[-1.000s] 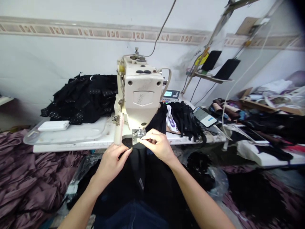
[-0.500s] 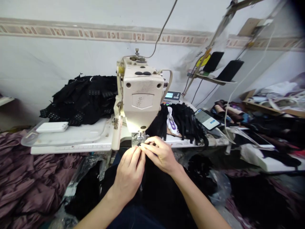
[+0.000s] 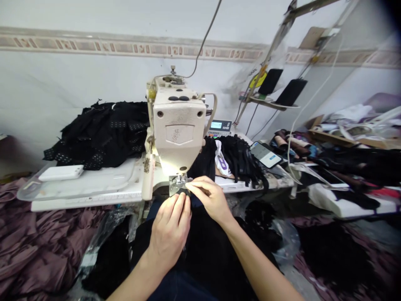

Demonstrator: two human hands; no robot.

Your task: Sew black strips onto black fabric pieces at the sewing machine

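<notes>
My left hand [image 3: 171, 225] is closed, its fingertips pinching the edge of black fabric [image 3: 213, 255] that hangs down over my lap. Just right of it, my right hand [image 3: 211, 198] has thumb and forefinger pressed together beside the presser foot [image 3: 180, 179]. Whatever lies between those two fingertips is too small to make out. Both hands are at the front edge of a cream sewing machine [image 3: 178, 133], whose lamp lights the metal needle plate [image 3: 174, 188]. My fingers partly hide the fabric edge.
Left of the machine, a pile of black cloth pieces [image 3: 103, 133] lies behind a clear plastic tray [image 3: 103, 184] bearing a white box-shaped device [image 3: 62, 172]. Black strips [image 3: 239, 156] and a phone [image 3: 266, 155] lie to the right. Thread cones [image 3: 291, 93] stand above. Mauve fabric [image 3: 46, 242] is heaped at lower left.
My right fingertips have parted slightly from the left ones and are nearer the presser foot. The left hand stays on the fabric edge. The whole view has shifted slightly.
</notes>
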